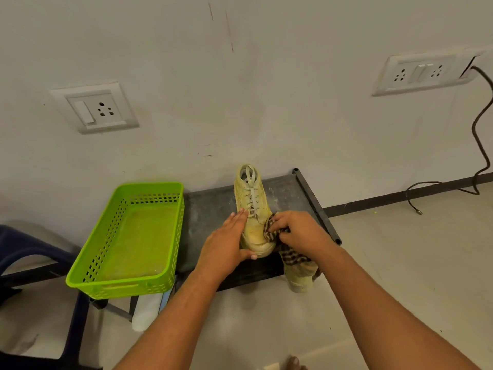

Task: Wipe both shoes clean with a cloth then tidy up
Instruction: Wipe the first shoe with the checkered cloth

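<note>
Shoe (252, 193) first: we see 1 pale yellow lace-up sneaker of worn, grubby fabric, with flat cream laces and a thick rubbery toe cap. It stands on its sole on a dark metal shelf (210, 209), heel at the wall (240, 89) and toe pointing toward us. The shelf is flat, dusty and scuffed, with a tube-like bar along its right edge.

The left hand (226, 241) lies against the shoe's left side. Its fingers are straight and close together, flat on the fabric beside the lowest laces, and the thumb stretches across the front of the toe cap.

The right hand (298, 231) is at the shoe's right side, its fingers curled tight round a bunched cloth (293, 259). We see a soft woven cloth, checked in dark brown and cream. Its bunched part is pressed against the shoe's right flank near the toe, between the curled fingers and the fabric. Its loose end hangs past the shelf's front edge, where it turns plain beige.

Left of the shoe, at the shelf's left end, sits a bright green plastic basket (149, 186). It is rectangular, with rows of small square holes in its walls and a slot handle at the near end.

On the wall we see 1 white socket plate (94, 108) above the basket and a wider switch plate (421, 73) at the upper right. A black cable (474, 126) trails from beside the wider plate down to the pale floor (400, 263).
</note>
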